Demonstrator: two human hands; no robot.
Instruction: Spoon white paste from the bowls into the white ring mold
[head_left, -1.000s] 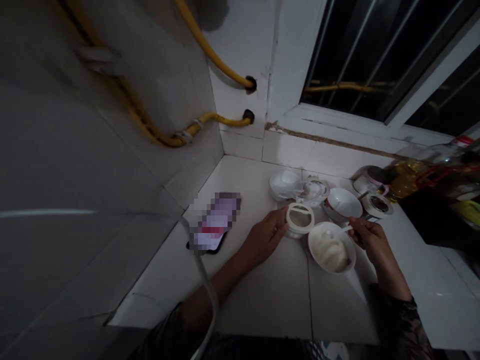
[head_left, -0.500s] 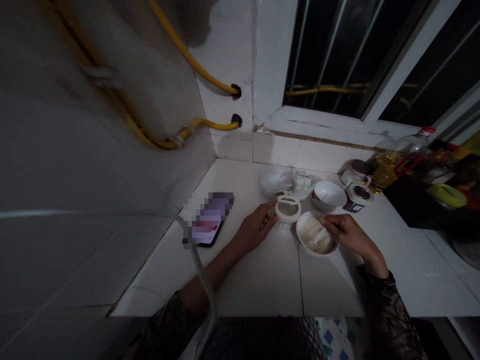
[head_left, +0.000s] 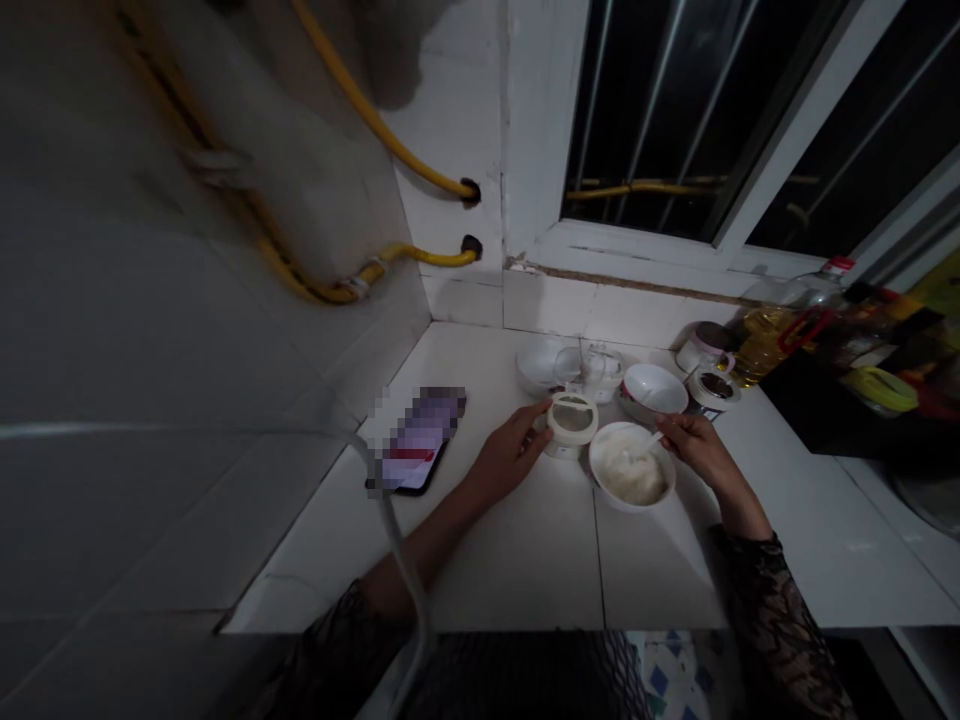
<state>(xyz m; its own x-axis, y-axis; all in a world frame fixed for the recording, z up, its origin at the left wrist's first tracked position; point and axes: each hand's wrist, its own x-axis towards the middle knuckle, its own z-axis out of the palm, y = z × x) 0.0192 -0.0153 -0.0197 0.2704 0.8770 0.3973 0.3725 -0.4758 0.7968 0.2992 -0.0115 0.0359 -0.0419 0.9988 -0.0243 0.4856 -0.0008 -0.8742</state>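
Observation:
My left hand (head_left: 517, 450) has its thumb and fingers against the left side of a small, pale round container (head_left: 568, 449), which stands on the counter and has a ring-shaped top with a bar across it. In my right hand (head_left: 697, 450) is the handle of a white spoon (head_left: 649, 444), pinched between thumb and fingers. The spoon slants down into a white bowl (head_left: 598, 484) of pale, thick, creamy mixture (head_left: 637, 474), its lower end partly sunk there. My right hand hovers at the bowl's upper right rim.
Behind stand a white bowl (head_left: 655, 388), clear glassware (head_left: 600, 366), another pale bowl (head_left: 535, 370) and an open jar (head_left: 711, 392). A phone (head_left: 424, 440) lies at left. Oil bottles (head_left: 765, 340) and a dark box (head_left: 799, 400) stand right. A grey cable (head_left: 405, 560) crosses the foreground.
My right hand has drawn the spoon toward the bowl's upper right rim, and less of the spoon shows above the mixture. My left hand keeps its place at the round container.

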